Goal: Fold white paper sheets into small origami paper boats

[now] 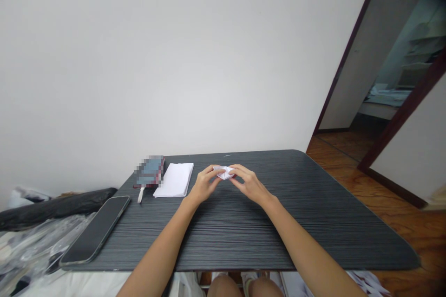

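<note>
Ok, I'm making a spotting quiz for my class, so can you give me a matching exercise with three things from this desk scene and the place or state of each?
Things:
1. smartphone
2. stack of white paper
3. small folded paper

Places or states:
A. pinched between the left hand and the right hand
B. lying at the left near corner of the table, screen dark
C. lying flat at the far side, left of the hands

Pairs: 1-B, 2-C, 3-A

- A dark striped bench stands against a white wall.
- A black phone lies face up near the bench's left edge.
- A stack of white paper sits just beside a blurred-out booklet.
- An open doorway is on the right, above a wooden floor.
</note>
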A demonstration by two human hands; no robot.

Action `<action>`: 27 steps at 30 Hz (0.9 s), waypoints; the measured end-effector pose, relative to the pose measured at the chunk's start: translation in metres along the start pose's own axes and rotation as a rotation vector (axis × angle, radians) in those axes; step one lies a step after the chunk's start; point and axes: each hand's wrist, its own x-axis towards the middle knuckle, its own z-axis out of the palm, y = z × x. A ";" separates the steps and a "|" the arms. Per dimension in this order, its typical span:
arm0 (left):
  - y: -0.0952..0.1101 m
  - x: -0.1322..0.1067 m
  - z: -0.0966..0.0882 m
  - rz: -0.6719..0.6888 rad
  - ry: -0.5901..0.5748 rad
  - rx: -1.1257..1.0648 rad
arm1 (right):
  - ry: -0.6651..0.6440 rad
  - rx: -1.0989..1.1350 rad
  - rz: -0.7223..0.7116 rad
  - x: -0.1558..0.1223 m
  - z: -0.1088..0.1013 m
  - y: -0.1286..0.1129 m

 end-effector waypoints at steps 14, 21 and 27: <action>0.003 0.001 0.000 -0.026 -0.008 0.003 | 0.072 -0.018 -0.028 -0.001 0.004 0.004; 0.006 0.000 0.004 -0.006 0.153 0.005 | 0.169 0.032 0.000 0.003 0.002 -0.004; 0.007 0.000 0.002 -0.017 0.143 0.019 | 0.171 0.041 0.004 0.003 0.003 -0.004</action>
